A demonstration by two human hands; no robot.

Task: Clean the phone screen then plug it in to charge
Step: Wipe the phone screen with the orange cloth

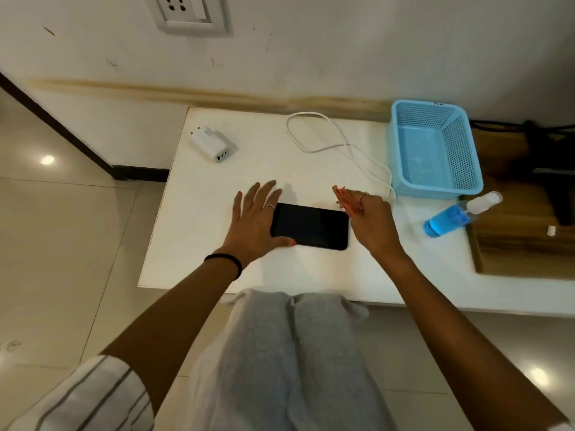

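Note:
A black phone [311, 226] lies screen up and dark on the white table [217, 188]. My left hand [253, 220] rests flat at its left end, fingers spread, thumb along the near edge. My right hand [368, 220] hovers just past the phone's right end and pinches a small orange cloth [343, 199]. A white charger adapter [211, 144] lies at the back left of the table. A white cable [326, 141] loops across the back middle toward the right. A blue liquid spray bottle [457, 214] lies on its side at the right.
A light blue perforated basket [435, 147] stands at the back right, nothing visible inside. A wall socket [189, 14] is on the wall above the table. A wooden surface [522, 231] adjoins the table's right side. Tiled floor lies to the left; my grey-clad knees are below the front edge.

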